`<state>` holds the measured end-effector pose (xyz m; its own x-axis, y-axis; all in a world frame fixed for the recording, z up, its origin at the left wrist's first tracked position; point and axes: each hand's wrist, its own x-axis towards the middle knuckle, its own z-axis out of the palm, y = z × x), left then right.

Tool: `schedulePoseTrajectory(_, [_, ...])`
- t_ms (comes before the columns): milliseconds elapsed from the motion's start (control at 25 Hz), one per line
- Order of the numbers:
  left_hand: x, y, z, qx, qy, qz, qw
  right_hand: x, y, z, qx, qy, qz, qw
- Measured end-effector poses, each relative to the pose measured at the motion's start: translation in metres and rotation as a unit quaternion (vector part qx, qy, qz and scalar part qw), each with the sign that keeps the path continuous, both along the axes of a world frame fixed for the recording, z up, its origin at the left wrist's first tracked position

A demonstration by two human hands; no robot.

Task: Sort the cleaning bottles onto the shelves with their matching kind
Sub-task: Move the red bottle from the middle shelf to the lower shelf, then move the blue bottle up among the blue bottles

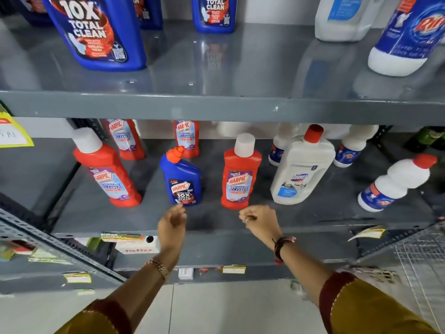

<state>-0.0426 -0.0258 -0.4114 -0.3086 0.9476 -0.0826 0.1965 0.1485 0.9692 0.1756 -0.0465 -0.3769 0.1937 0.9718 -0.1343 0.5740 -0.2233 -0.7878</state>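
On the middle grey shelf (216, 220) a small blue Harpic bottle (181, 177) with a red cap stands between red Harpic bathroom cleaner bottles (239, 174), (107, 172). My left hand (172, 224) hovers just below the blue bottle, fingers apart, holding nothing. In front of the red bottle's base, my right hand (261, 220) is loosely curled and empty. A white Domex bottle (301, 169) stands to the right. On the upper shelf (216, 107), large blue Harpic bottles (96, 32) stand at the left and white bottles (409, 37) at the right.
More red Harpic bottles (126, 138) stand at the back of the middle shelf. White red-capped bottles (395, 184) lean at its right end. Price tags (233, 269) line the lower shelf edges. A wire basket (419, 259) is at the right, another rack (48, 239) at the left.
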Motion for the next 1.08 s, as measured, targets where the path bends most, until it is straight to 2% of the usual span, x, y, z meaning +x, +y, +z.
schedulePoseTrajectory(160, [-0.047, 0.035, 0.011, 0.006, -0.006, 0.017, 1.000, -0.049, 0.018, -0.006, -0.016, 0.038, 0.081, 0.996])
schedulePoseTrajectory(320, [-0.059, 0.070, 0.033, 0.046, 0.024, -0.187, 0.981, -0.089, 0.060, 0.001, -0.014, 0.097, 0.103, 0.990])
schedulePoseTrajectory(400, [-0.058, 0.080, 0.034, 0.041, 0.022, -0.252, 0.967, -0.100, 0.079, 0.006, 0.002, 0.109, 0.088, 0.990])
schedulePoseTrajectory(600, [-0.057, 0.077, 0.026, 0.035, 0.008, -0.255, 0.966, -0.100, 0.082, 0.008, 0.006, 0.116, 0.084, 0.990])
schedulePoseTrajectory(800, [-0.048, 0.026, 0.033, 0.061, -0.005, -0.262, 0.963, -0.085, 0.028, 0.017, 0.049, 0.103, 0.104, 0.988])
schedulePoseTrajectory(920, [-0.034, -0.013, 0.062, 0.096, -0.045, -0.274, 0.956, -0.065, -0.010, 0.043, 0.092, 0.074, 0.123, 0.985])
schedulePoseTrajectory(1080, [-0.009, -0.056, 0.132, 0.153, -0.077, -0.278, 0.945, -0.032, -0.051, 0.113, 0.158, 0.083, 0.149, 0.973])
